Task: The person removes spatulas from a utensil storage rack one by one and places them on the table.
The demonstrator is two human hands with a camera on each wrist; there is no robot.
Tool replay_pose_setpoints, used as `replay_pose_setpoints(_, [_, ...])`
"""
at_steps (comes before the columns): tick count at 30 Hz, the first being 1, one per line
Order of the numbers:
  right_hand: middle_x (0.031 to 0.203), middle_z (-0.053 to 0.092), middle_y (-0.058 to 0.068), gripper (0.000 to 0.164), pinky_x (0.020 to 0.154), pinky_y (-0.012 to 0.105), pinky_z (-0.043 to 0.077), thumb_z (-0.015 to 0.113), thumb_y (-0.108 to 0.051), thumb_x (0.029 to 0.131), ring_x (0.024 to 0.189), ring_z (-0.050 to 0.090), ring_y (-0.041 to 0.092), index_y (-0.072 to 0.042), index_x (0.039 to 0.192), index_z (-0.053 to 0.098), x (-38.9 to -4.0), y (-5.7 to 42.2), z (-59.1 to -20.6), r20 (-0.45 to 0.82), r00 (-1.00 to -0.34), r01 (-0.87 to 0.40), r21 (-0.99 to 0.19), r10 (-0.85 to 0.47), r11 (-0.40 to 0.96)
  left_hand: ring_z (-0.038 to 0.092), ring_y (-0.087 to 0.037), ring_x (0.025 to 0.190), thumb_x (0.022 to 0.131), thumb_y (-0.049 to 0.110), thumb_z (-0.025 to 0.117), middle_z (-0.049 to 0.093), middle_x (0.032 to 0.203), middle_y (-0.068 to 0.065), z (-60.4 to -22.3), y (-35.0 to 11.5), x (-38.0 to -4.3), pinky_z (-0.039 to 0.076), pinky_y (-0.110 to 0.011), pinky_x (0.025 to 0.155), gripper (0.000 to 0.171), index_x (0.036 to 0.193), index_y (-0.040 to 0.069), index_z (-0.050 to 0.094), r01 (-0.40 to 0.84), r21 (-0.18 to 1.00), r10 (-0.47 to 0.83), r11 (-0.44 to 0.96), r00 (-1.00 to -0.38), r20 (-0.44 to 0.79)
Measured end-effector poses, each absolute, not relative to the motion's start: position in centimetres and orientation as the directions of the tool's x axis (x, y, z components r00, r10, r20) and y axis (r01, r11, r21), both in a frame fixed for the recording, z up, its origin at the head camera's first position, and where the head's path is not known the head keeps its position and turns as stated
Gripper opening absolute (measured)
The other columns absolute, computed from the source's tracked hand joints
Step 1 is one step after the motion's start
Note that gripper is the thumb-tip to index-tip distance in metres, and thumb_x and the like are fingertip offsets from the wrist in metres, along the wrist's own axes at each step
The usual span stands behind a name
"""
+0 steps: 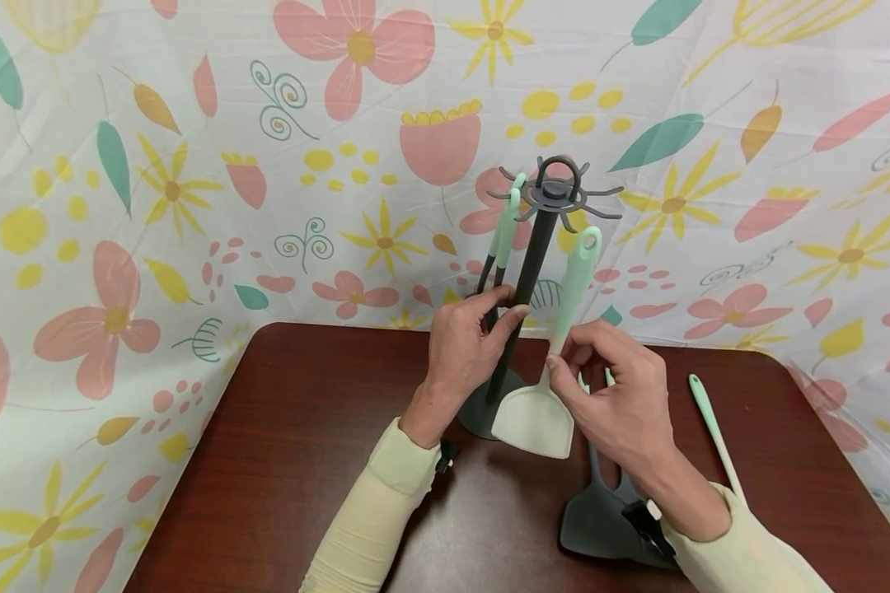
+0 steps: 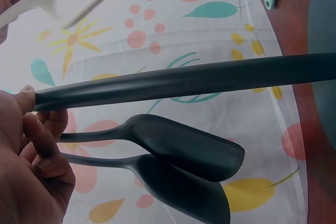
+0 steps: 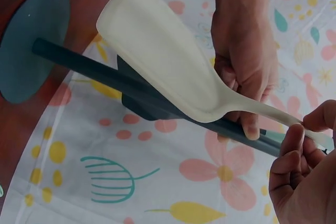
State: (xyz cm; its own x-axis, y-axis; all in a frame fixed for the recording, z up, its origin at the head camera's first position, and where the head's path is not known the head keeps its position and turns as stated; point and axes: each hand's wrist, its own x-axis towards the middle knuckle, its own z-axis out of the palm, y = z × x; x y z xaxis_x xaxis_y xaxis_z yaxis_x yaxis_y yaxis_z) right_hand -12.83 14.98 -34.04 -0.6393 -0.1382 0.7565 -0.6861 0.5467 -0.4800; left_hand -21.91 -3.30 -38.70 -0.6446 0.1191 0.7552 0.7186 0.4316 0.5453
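Observation:
A dark utensil stand [image 1: 537,255] with a ring of hooks on top stands near the back of the table. My left hand [image 1: 463,342] grips its pole around mid-height, thumb in front. My right hand [image 1: 619,391] pinches a white turner [image 1: 534,422] by the neck, its blade hanging down and its mint-green handle pointing up. The holed handle end sits just below the hooks on the right side. Two dark-headed utensils with mint handles [image 1: 506,231] hang from the left hooks; their heads [image 2: 184,145] show in the left wrist view, behind the pole.
Dark-headed utensils [image 1: 601,519] lie on the table [image 1: 304,461] below my right forearm, partly hidden by it. Farther right lies a light utensil with a mint handle [image 1: 704,403]. A flower-patterned cloth [image 1: 193,247] hangs behind the table.

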Motion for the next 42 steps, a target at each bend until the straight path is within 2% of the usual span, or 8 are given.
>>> replay_pose_setpoints(4, [0.075, 0.06, -0.002, 0.013, 0.058, 0.019, 0.037, 0.073, 0.007, 0.085, 0.061, 0.048, 0.008, -0.006, 0.085, 0.072, -12.2, 14.9, -33.2, 0.773, -0.621, -0.703, -0.476, -0.129, 0.528, 0.046, -0.002, 0.05, 0.099, 0.031, 0.078, 0.081, 0.104, -0.003, -38.7, -3.3, -21.9, 0.041, -0.018, 0.051, 0.027, 0.118, 0.013, 0.081, 0.715, 0.55, 0.119, 0.432, -0.649, 0.751])
replay_pose_setpoints(9, [0.076, 0.06, -0.004, 0.017, 0.055, 0.02, 0.035, 0.074, 0.007, 0.084, 0.062, 0.049, 0.007, -0.01, 0.087, 0.072, -12.4, 16.4, -34.4, 0.755, -0.646, -0.685, -0.507, -0.114, 0.522, 0.045, -0.003, 0.05, 0.099, 0.032, 0.078, 0.081, 0.105, -0.004, -38.7, -3.3, -21.8, 0.04, -0.02, 0.05, 0.028, 0.119, 0.012, 0.081, 0.711, 0.555, 0.118, 0.432, -0.655, 0.747])
replay_pose_setpoints(12, [0.075, 0.06, -0.005, 0.018, 0.051, 0.02, 0.033, 0.075, 0.007, 0.085, 0.057, 0.044, 0.004, -0.011, 0.088, 0.073, -12.4, 17.0, -34.6, 0.738, -0.667, -0.672, -0.534, -0.106, 0.513, 0.044, -0.003, 0.049, 0.099, 0.032, 0.078, 0.081, 0.105, -0.004, -38.7, -3.3, -21.7, 0.039, -0.02, 0.049, 0.029, 0.119, 0.012, 0.081, 0.709, 0.559, 0.115, 0.431, -0.657, 0.745])
replay_pose_setpoints(16, [0.073, 0.06, -0.003, 0.013, 0.051, 0.02, 0.034, 0.073, 0.008, 0.087, 0.054, 0.04, 0.004, -0.005, 0.088, 0.072, -11.9, 17.5, -34.3, 0.728, -0.68, -0.668, -0.563, -0.091, 0.486, 0.043, -0.002, 0.049, 0.099, 0.032, 0.078, 0.08, 0.106, -0.004, -38.8, -3.3, -21.8, 0.038, -0.021, 0.048, 0.029, 0.12, 0.012, 0.08, 0.707, 0.562, 0.117, 0.429, -0.66, 0.742])
replay_pose_setpoints(22, [0.072, 0.062, 0.004, 0.021, 0.057, 0.022, 0.042, 0.072, 0.019, 0.086, 0.059, 0.052, 0.01, -0.001, 0.093, 0.074, -11.1, 18.6, -34.4, 0.658, -0.752, -0.6, -0.665, -0.03, 0.445, 0.04, -0.003, 0.049, 0.098, 0.03, 0.079, 0.08, 0.104, -0.003, -38.9, -3.3, -21.8, 0.036, -0.022, 0.047, 0.028, 0.119, 0.013, 0.081, 0.706, 0.572, 0.109, 0.417, -0.664, 0.74])
replay_pose_setpoints(28, [0.079, 0.066, 0.004, 0.021, 0.057, 0.021, 0.048, 0.073, 0.014, 0.09, 0.063, 0.059, 0.013, -0.003, 0.101, 0.076, -10.8, 20.6, -35.1, 0.543, -0.839, -0.47, -0.749, 0.027, 0.467, 0.041, -0.003, 0.05, 0.098, 0.03, 0.079, 0.08, 0.105, -0.003, -38.9, -3.2, -21.8, 0.036, -0.022, 0.047, 0.028, 0.12, 0.013, 0.08, 0.712, 0.573, 0.106, 0.406, -0.659, 0.744])
replay_pose_setpoints(35, [0.075, 0.066, 0.002, 0.021, 0.057, 0.014, 0.048, 0.074, 0.013, 0.09, 0.062, 0.059, 0.006, -0.004, 0.102, 0.077, -11.0, 22.6, -36.0, 0.547, -0.837, -0.452, -0.709, 0.017, 0.541, 0.04, -0.003, 0.05, 0.098, 0.029, 0.079, 0.08, 0.105, -0.003, -39.0, -3.2, -21.9, 0.036, -0.021, 0.048, 0.027, 0.12, 0.013, 0.081, 0.714, 0.569, 0.106, 0.408, -0.656, 0.748])
replay_pose_setpoints(42, [0.073, 0.066, -0.001, 0.02, 0.055, 0.016, 0.045, 0.076, 0.007, 0.092, 0.061, 0.058, 0.005, -0.008, 0.104, 0.077, -11.0, 24.0, -37.0, 0.475, -0.878, -0.35, -0.72, 0.057, 0.6, 0.04, -0.003, 0.049, 0.098, 0.03, 0.079, 0.08, 0.105, -0.004, -39.0, -3.2, -21.9, 0.036, -0.022, 0.048, 0.028, 0.12, 0.012, 0.08, 0.714, 0.568, 0.106, 0.409, -0.656, 0.748])
